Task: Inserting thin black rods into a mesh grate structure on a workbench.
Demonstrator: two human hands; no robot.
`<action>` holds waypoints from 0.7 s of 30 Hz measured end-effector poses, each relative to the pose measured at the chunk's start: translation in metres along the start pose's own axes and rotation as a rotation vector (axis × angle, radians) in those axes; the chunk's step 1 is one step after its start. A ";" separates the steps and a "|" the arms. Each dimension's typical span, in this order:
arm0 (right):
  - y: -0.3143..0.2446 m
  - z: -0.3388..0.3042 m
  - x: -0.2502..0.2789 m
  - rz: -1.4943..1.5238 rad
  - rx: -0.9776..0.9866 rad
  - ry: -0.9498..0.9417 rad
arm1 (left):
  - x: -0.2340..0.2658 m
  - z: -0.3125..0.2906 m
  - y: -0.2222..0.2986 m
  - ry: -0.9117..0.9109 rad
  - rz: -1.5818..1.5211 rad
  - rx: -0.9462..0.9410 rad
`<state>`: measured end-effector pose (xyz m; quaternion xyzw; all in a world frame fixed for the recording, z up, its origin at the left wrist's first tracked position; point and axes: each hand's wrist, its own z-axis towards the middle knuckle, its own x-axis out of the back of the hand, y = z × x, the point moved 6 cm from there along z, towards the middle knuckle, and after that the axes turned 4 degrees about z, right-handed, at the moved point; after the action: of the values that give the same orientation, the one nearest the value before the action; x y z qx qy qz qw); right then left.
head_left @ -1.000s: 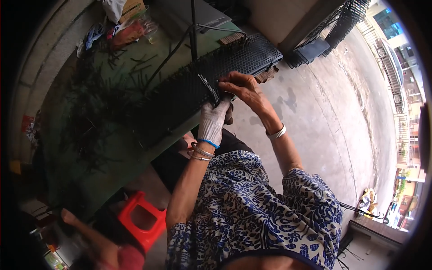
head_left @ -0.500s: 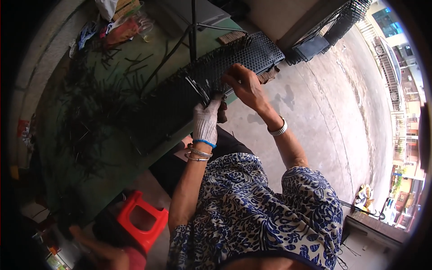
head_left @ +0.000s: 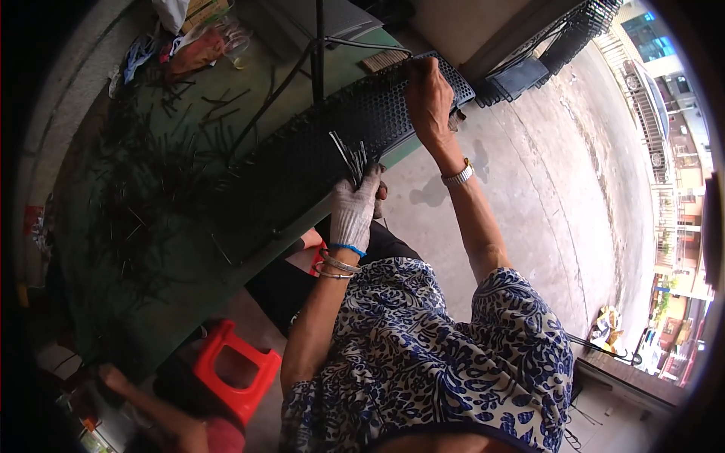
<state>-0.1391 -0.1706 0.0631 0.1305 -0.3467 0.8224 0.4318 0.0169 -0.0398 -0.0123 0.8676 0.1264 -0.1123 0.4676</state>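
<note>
My left hand (head_left: 356, 198), in a white knit glove with dark-stained fingertips, is closed around a bundle of thin dark strips (head_left: 352, 157) with their ends fanning upward. It is at the near edge of a long black panel (head_left: 387, 113) covered in small holes. Farther along, over the panel's right part, my bare right hand (head_left: 429, 97) is closed with its fingers bent down toward the surface. Its fingertips are turned away, so whatever they pinch is hidden.
Many loose dark strips (head_left: 162, 189) litter the green table (head_left: 177, 302). A black metal frame (head_left: 318, 68) rises behind the panel. Black racks (head_left: 521, 79) stand at the far right. A red stool (head_left: 234, 374) and another person's arm (head_left: 147, 404) are at lower left.
My right hand has moved away from my left hand, up and to the right along the panel. The left hand has shifted slightly right, still holding the bundle.
</note>
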 end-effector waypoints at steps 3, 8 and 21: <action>0.007 -0.004 -0.012 -0.015 -0.023 -0.061 | 0.000 0.002 -0.004 -0.106 0.025 0.006; 0.001 -0.006 -0.024 -0.021 0.028 -0.188 | 0.001 0.004 -0.008 -0.116 0.063 0.014; 0.012 0.003 -0.030 0.083 0.069 -0.168 | -0.009 0.001 -0.018 -0.218 0.162 0.047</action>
<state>-0.1309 -0.1959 0.0447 0.1997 -0.3582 0.8371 0.3620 0.0027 -0.0322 -0.0248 0.8684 0.0015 -0.1705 0.4656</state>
